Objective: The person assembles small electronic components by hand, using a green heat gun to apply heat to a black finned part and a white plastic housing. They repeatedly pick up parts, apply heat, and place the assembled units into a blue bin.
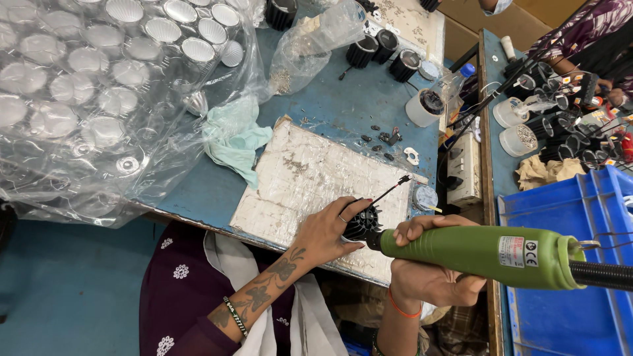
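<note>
**Green driver set against a black finned housing on the white work board**

Head view: the landmark is the scuffed white rectangular work board [310, 184] lying on the blue table [343, 99]. At the board's near right edge the left hand [326, 231] curls its fingers [353, 209] around a small black finned round housing [364, 223], thumb below and fingers above, gripping it closed and steady on the board. A thin black and red wire [389, 191] rises from the housing toward the board's right edge. Just right of the housing, off the board's near right corner, the right hand [428, 267] is wrapped shut around a green plastic electric screwdriver [481, 254], whose tip touches the housing; its black cable runs away to the right.

Left of the board lies a crumpled pale green cloth [237, 142], and beyond that a large clear plastic bag of silver round reflectors [86, 86]. Past the board's far edge lie small dark screws and parts [382, 140], and farther off a white cup [425, 107] and more black finned housings [376, 49]. Right of the board stands a blue plastic crate [560, 204]. At the upper right, well apart from the board, another person's hand [616, 95] is at a second bench.
</note>
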